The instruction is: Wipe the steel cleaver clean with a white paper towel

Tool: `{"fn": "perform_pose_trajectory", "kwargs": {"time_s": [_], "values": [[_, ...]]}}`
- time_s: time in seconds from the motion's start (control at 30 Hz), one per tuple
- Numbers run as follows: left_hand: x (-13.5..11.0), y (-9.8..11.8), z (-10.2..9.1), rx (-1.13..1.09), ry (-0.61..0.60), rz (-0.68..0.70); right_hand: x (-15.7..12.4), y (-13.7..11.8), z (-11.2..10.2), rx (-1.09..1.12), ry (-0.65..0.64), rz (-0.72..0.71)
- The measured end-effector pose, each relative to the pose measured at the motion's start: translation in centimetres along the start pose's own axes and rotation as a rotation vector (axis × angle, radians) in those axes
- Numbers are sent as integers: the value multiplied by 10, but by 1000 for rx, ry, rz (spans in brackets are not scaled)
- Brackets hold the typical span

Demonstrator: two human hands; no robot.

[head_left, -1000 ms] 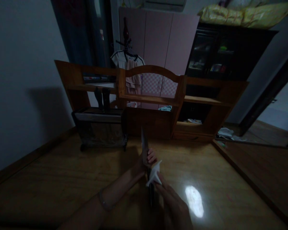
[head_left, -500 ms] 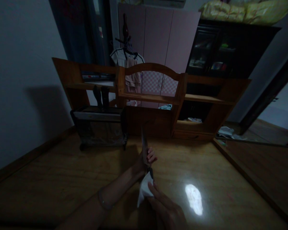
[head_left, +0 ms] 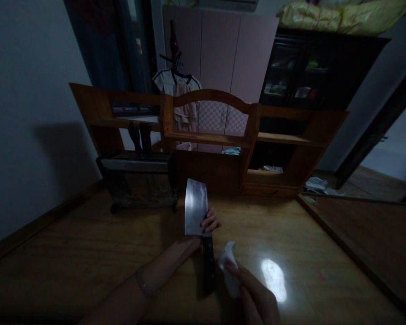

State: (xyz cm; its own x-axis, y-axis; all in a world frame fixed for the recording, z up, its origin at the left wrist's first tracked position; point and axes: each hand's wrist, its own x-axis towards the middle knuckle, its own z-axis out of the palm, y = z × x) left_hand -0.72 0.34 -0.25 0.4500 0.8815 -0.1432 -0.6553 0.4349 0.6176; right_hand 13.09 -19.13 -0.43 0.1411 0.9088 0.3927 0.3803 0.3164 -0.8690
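A cleaver (head_left: pixel 196 208) with a broad metal blade and a black handle is held up over the table, its handle toward me. My left hand (head_left: pixel 210 220) grips the blade from behind, fingers curled over its right edge near the handle; the palm is hidden behind the metal. Right of the black handle, my right hand (head_left: pixel 253 289) pinches a crumpled white tissue (head_left: pixel 230 280). That tissue is apart from the cleaver.
A knife block (head_left: pixel 137 180) with black-handled knives stands at the table's back left. Behind it runs a wooden shelf unit (head_left: pixel 209 140). The wooden table (head_left: pixel 149 253) carries a bright light reflection at right. A wall borders the left side.
The cleaver has turned from nearly edge-on to showing its broad face. My right hand has moved right with the tissue, away from the handle.
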Motion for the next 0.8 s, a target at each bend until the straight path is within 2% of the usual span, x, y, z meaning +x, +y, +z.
{"fn": "perform_pose_trajectory", "kwargs": {"time_s": [0.1,0.23,0.4,0.6,0.7,0.8], "values": [[7,0,5,10,6,-1,10,-1,14,22,-8,6],[4,-3,5,7,6,10,23,-8,33,54,-103,75],[-8,-2,1,-13,13,32,28,-6,46,151,-78,184],[-15,14,0,-35,30,70,7,6,46,123,-20,228],[-16,23,0,-38,41,83,1,1,40,118,79,319],[-15,27,2,-36,49,98,3,-9,34,256,49,421]]}}
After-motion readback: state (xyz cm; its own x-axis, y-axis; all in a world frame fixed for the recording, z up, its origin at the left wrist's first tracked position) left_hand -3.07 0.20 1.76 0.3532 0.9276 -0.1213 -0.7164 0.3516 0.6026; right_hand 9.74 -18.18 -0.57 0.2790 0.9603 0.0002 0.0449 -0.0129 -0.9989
